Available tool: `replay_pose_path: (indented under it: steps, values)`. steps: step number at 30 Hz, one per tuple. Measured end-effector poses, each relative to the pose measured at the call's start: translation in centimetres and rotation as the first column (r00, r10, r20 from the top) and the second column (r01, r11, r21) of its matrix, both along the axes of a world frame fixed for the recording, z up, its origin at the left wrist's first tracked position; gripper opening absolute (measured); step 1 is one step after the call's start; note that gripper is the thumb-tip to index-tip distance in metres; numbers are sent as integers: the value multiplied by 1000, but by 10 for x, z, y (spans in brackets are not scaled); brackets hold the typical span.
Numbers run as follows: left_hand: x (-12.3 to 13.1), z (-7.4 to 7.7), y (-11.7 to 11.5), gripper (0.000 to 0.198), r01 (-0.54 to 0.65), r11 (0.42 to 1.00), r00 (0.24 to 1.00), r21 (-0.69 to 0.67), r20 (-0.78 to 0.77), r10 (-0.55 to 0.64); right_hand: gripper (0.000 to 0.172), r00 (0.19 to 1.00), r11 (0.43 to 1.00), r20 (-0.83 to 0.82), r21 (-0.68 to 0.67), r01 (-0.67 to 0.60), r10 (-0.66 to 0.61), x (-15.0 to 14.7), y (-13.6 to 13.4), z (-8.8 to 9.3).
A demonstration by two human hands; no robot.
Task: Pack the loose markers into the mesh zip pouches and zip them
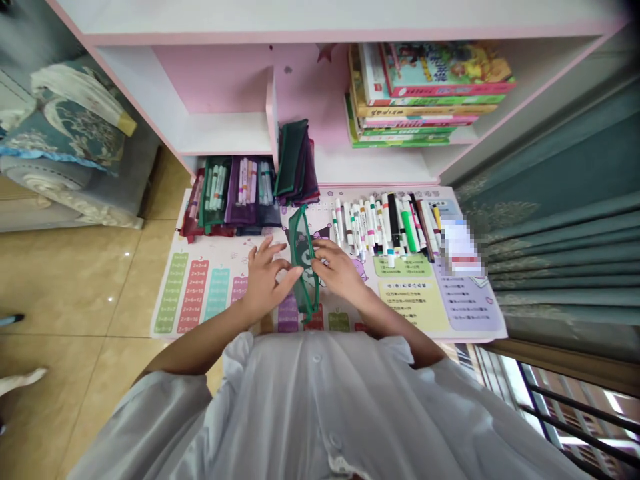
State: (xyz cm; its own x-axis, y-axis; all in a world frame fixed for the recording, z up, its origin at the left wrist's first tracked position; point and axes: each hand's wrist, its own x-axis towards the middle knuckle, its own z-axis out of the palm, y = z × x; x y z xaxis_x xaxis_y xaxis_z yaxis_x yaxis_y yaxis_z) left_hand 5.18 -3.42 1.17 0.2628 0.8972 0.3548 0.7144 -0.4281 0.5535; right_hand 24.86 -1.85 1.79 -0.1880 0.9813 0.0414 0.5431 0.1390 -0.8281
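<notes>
Green pouch (pixel 302 263): stood on its thin edge on the desk mat (pixel 425 300), between both hands, close in front of the person.
Long axis: ran straight away from the person, far end pointing at the shelf (pixel 225 133).
Left hand (pixel 265 273): palm down, wrist turned inward, thumb and fingers pinching the pouch's left side.
Right hand (pixel 340 270): mirrored it, fingertips closed on the right side.
Markers (pixel 385 227): lay in a row just right of the pouch's far end.
Filled pouches (pixel 235 193): lined up at the mat's back left.
</notes>
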Motion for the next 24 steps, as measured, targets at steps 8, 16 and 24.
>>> replay_pose_path:
  steps: [8, 16, 24]
  values:
    - [18, 2, 40, 22, -139, 981, 983, -134, -135, 121, 22, 994, 997, 75, 6, -80, 79, 10, 8, -7]
    - [20, -6, 45, 21, -158, 955, 987, -251, -71, 145, 22, 992, 993, 53, 36, -113, 111, 27, 12, -16]
    - [15, -14, 41, 23, -151, 967, 988, -206, 1, 154, 20, 844, 902, 368, 333, 273, -391, 41, 42, -28]
